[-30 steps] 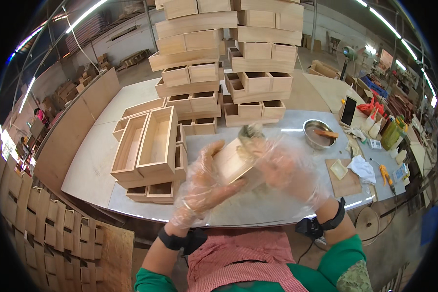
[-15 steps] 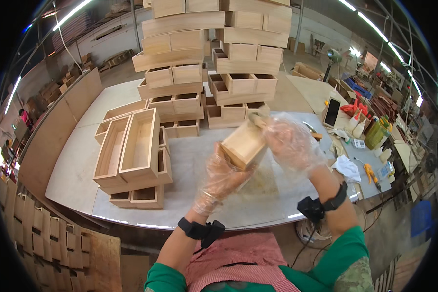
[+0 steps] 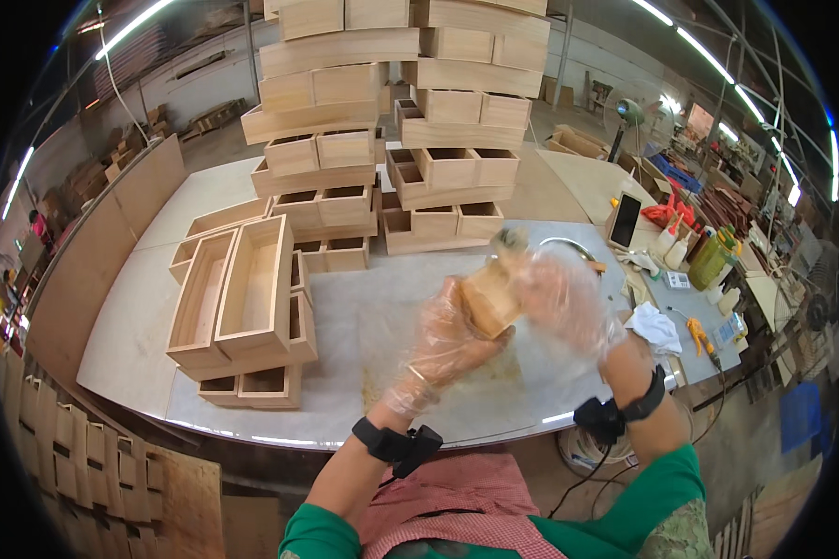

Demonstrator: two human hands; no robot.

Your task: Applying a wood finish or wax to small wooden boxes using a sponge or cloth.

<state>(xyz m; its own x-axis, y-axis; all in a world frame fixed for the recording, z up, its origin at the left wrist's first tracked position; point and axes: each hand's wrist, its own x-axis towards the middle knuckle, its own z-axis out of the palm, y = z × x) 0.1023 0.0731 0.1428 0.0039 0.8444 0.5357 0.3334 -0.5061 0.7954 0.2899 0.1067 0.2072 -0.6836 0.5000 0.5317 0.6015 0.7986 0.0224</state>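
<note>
My left hand (image 3: 452, 328), in a clear plastic glove, grips a small pale wooden box (image 3: 490, 296) held tilted above the table. Its fingers wrap around the side and lower end. Against the far end of the box is my right hand (image 3: 561, 296), also gloved and smeared by motion. Its fingers look closed on a greyish, soft-looking piece (image 3: 509, 242), too blurred to name. Beneath both hands, a stained sheet (image 3: 382, 349) lies on the grey tabletop.
Two tall stacks of wooden drawer boxes (image 3: 322, 130) (image 3: 457, 168) rise at the back. More long boxes (image 3: 252, 289) are piled left. To the right are a phone (image 3: 625, 221), bottles (image 3: 716, 259), a white cloth (image 3: 655, 328) and a yellow-orange tool (image 3: 701, 337).
The box has shifted slightly and tipped in my left hand. My right hand has moved along its far end with the greyish piece. The view has shifted a little.
</note>
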